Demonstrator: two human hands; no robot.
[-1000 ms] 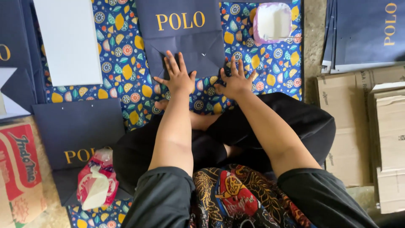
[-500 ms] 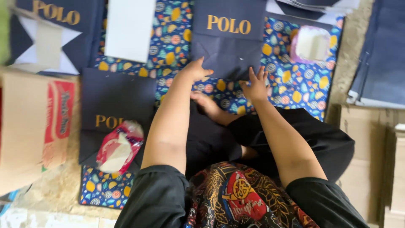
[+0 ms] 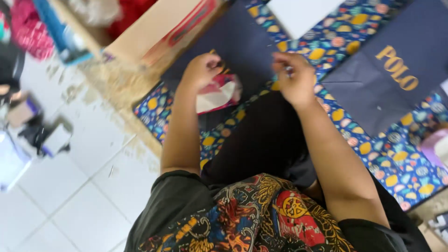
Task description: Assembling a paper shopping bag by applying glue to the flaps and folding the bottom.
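My left hand (image 3: 201, 70) is curled at the top edge of a red and white plastic packet (image 3: 219, 95), which lies on a navy paper bag (image 3: 240, 44) to my left. My right hand (image 3: 295, 77) hovers beside it over the patterned mat (image 3: 364, 154), fingertips pinched together. Blur hides whether anything small is between them. A second navy paper bag with gold lettering (image 3: 387, 86) lies flat on the mat, right of my right hand and untouched. My crossed legs in black (image 3: 266, 140) sit just below both hands.
A cardboard box (image 3: 158, 32) stands beyond the packet at the mat's left edge. A white sheet (image 3: 303, 14) lies at the top. White floor tiles (image 3: 93, 186) spread to the left, with small clutter (image 3: 42, 135) at the far left. A pink-rimmed container (image 3: 438, 144) peeks in at right.
My view has swung left and tilted. Both hands left the lettered navy bag in front of me and moved left to the packet. The left hand went from flat and spread to curled.
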